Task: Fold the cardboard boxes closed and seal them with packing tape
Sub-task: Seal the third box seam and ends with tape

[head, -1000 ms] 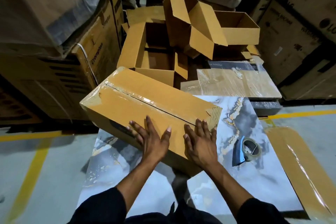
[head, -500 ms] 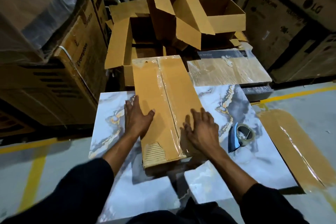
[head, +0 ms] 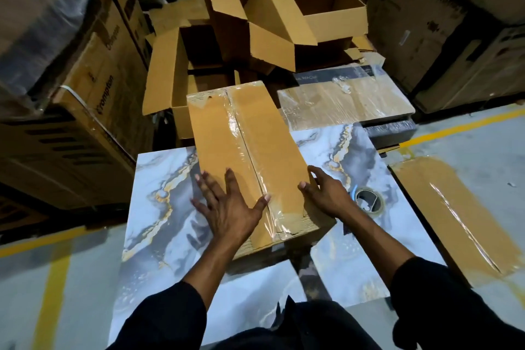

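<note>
Left hand [head: 227, 207] lies flat, fingers spread, on top of the taped cardboard box [head: 247, 148]. Right hand [head: 326, 193] rests open against the box's right edge. The box lies lengthwise on the marble-patterned table [head: 159, 193], its centre seam sealed with clear tape. A packing tape roll [head: 369, 203] sits just right of the right hand. Open empty boxes [head: 255, 17] crowd behind; a flattened taped carton [head: 460, 216] lies on the floor to the right.

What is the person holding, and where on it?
The taped box: left hand lies flat on its top, right hand against its right edge.
</note>
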Demonstrator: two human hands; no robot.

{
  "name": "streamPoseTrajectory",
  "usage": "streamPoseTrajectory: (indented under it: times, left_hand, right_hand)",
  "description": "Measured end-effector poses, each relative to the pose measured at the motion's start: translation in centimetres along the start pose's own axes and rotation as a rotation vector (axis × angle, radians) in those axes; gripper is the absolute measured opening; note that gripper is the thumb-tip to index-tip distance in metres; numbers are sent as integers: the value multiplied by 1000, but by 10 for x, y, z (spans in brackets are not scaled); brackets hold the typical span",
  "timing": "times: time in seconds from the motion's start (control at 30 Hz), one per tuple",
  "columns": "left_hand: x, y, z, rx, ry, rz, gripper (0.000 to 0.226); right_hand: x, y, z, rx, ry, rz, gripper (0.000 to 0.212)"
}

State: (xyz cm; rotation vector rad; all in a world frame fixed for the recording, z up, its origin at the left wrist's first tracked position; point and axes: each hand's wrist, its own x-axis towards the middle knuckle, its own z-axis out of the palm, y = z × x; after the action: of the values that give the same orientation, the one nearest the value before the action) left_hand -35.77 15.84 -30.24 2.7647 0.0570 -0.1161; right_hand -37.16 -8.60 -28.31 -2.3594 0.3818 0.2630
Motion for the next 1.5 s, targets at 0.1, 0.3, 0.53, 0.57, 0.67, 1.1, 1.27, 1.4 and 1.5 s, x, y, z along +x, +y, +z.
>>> streamPoseTrajectory:
  times: [0.1,0.3,0.53,0.57,0.67,1.1,1.27,1.4,1.5]
  left_hand:
    - [-12,19,10,160,38,315,100]
    - [-15,47,27,242,-171,326,99]
    - [-15,56,25,261,-194,258,99]
    - [-15,59,26,246,-196,240,98]
    - [-15,70,27,186,-177,176,95]
    - [-24,123,27,-370,104,314,52]
    - [-38,134,0,-846,46,-30,24]
    - [-45,126,-28,-1418,-210,-490,51]
    - [-51,104,-57,-1739,-378,-678,58]
  right_hand:
    - [15,37,-19,40,-4,-26,53]
    - [69,120,-65,-441,-122,-10,74]
    - [121,159,-81,-831,-375,-233,74]
    - [124,160,-79,-851,-419,-252,75]
    - [128,160,-72,-875,-520,-272,71]
    - [100,144,-119,-630,-284,-272,44]
    - [59,82,-159,-343,76,-368,37]
    - [23,16,-152,-126,186,-419,34]
    - [-2,-28,-124,-95,220,-478,34]
